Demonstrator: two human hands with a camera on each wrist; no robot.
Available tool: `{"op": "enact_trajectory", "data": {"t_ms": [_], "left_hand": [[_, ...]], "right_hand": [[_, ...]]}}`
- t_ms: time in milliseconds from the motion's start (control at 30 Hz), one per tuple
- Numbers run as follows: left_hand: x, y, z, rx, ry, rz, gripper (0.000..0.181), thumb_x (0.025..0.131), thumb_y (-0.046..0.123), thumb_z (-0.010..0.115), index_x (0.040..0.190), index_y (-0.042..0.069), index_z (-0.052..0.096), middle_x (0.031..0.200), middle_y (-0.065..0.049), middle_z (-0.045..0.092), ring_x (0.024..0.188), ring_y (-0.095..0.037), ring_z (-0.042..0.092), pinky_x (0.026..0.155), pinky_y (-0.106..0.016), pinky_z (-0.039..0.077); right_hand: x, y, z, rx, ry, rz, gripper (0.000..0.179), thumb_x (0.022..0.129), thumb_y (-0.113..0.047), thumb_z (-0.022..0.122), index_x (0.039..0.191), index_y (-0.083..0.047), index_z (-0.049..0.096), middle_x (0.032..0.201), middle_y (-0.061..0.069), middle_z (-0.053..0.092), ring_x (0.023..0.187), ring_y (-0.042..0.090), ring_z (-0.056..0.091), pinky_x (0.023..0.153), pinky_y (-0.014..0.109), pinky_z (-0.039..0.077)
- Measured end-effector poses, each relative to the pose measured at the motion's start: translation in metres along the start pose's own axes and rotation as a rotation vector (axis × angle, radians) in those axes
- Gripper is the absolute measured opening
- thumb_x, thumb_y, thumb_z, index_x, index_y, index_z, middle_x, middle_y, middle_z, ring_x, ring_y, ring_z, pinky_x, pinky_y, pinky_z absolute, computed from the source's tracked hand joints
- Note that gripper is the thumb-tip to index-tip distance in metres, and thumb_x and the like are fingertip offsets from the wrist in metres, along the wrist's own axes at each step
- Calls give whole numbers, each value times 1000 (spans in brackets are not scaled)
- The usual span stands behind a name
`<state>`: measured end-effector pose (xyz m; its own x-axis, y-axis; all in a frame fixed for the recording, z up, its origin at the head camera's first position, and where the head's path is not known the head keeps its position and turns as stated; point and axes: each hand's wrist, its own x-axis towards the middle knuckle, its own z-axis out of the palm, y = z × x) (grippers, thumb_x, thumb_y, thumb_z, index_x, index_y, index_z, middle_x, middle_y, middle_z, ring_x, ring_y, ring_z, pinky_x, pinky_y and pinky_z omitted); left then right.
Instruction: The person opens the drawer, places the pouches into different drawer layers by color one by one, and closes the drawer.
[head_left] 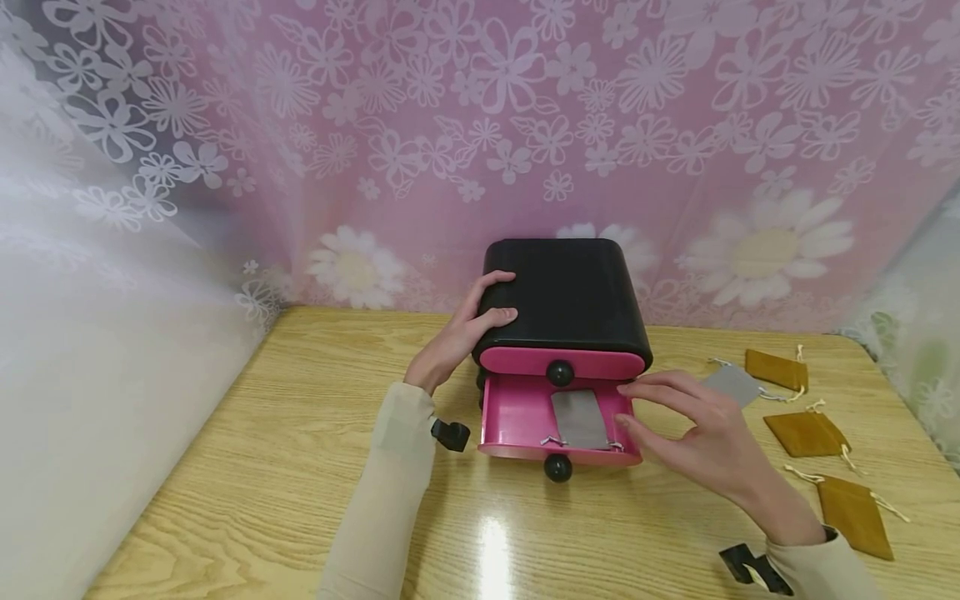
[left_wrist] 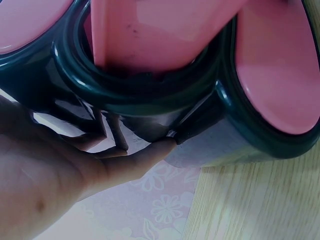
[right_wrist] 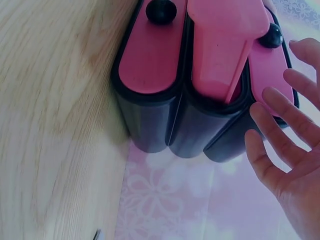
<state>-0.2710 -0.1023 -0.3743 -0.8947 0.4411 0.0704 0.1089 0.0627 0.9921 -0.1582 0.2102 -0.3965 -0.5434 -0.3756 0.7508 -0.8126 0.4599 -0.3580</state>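
Currently, the grey pouch (head_left: 582,419) lies flat inside the pulled-out drawer (head_left: 513,417) of the black cabinet (head_left: 562,292), toward the drawer's right front corner, its drawstring ends close to the front edge. The cabinet stands at the rear edge of the desk (head_left: 255,467).

Left hand (head_left: 459,340): rests against the cabinet's left side, fingers extended along the side, thumb on the top. Right hand (head_left: 701,437): at the drawer's right edge, thumb and forefinger parted, remaining fingers spread, nothing held. Whether its fingertips touch the drawer wall cannot be told.

Handling: the pouch appears to be thin, soft fabric, probably light and not fragile; expect it to fold rather than hold its shape. Recommended grip: a pinch at a side edge. The drawstrings are likely to trail if grasped alone. The drawer looks like smooth plastic, so the pouch may slide on its floor.

Surroundings: a second grey pouch (head_left: 733,383) lies beyond the right hand, beside the rear brown pouch (head_left: 776,371). The middle brown pouch (head_left: 807,434) and front brown pouch (head_left: 857,517) lie toward the desk's right edge.

Obstructions: the closed top drawer (head_left: 510,361) limits access from above at the rear; the side walls limit lateral access. The round knob (head_left: 558,468) projects from the front.
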Motion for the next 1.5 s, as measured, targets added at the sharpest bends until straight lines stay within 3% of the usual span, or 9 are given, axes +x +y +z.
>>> {"op": "enact_trajectory", "data": {"t_ms": [100,300,367,467,633,900,1100,1333,1500], "left_hand": [[0,0,0,1,0,-1,50,100,36,59,146,44,42,150,0,44,129,-21,57,114,-45,42],[0,0,0,2,-3,-3,50,100,35,58,146,44,42,150,0,44,128,-21,58,113,-44,42],[0,0,0,2,-3,-4,49,100,35,58,145,44,42,149,0,45,128,-21,59,113,-44,42],[0,0,1,0,-1,-5,47,100,35,58,144,45,43,148,0,46,127,-21,59,113,-44,42],[0,1,1,1,-1,-4,48,100,35,58,144,45,43,148,-1,46,127,-21,59,113,-44,42],[-1,1,1,2,3,-4,48,100,35,58,145,45,43,151,0,43,130,-22,57,113,-45,42],[-1,1,2,5,4,-2,48,100,36,58,144,46,43,150,0,43,129,-22,57,114,-45,42],[-1,0,1,10,8,0,48,99,37,58,144,45,43,150,0,42,128,-23,58,114,-47,41],[-1,0,1,9,13,-6,48,99,37,58,144,46,43,150,-1,43,128,-23,58,113,-46,42]], "right_hand": [[-2,1,-4,-28,1,9,31,86,-31,83,107,-9,80,101,2,75,98,3,66,92,5,46],[-7,0,-14,-104,-19,66,48,62,-4,92,108,-11,80,102,2,75,101,-3,64,92,3,44],[-8,1,-16,-110,-8,75,46,65,-7,92,108,-12,80,101,2,75,102,-4,64,93,3,43],[-10,4,-20,-101,26,69,33,80,-26,88,109,-13,80,99,3,76,99,-3,64,93,4,43],[-13,11,-25,-91,66,74,44,90,-50,74,107,-10,80,96,4,74,96,-3,62,90,3,43],[-20,17,-36,-131,93,111,36,83,-36,86,105,-9,80,97,2,74,88,-10,58,75,4,43],[-23,17,-45,-198,73,170,45,64,-8,92,107,-12,80,101,-2,74,91,-16,56,74,5,42],[-28,30,-48,-183,138,155,33,73,-18,90,104,-9,81,101,-3,74,96,-18,58,79,2,41],[-31,35,-52,-204,125,195,41,65,-3,89,105,-9,80,106,-11,72,102,-20,57,84,1,41]]}}
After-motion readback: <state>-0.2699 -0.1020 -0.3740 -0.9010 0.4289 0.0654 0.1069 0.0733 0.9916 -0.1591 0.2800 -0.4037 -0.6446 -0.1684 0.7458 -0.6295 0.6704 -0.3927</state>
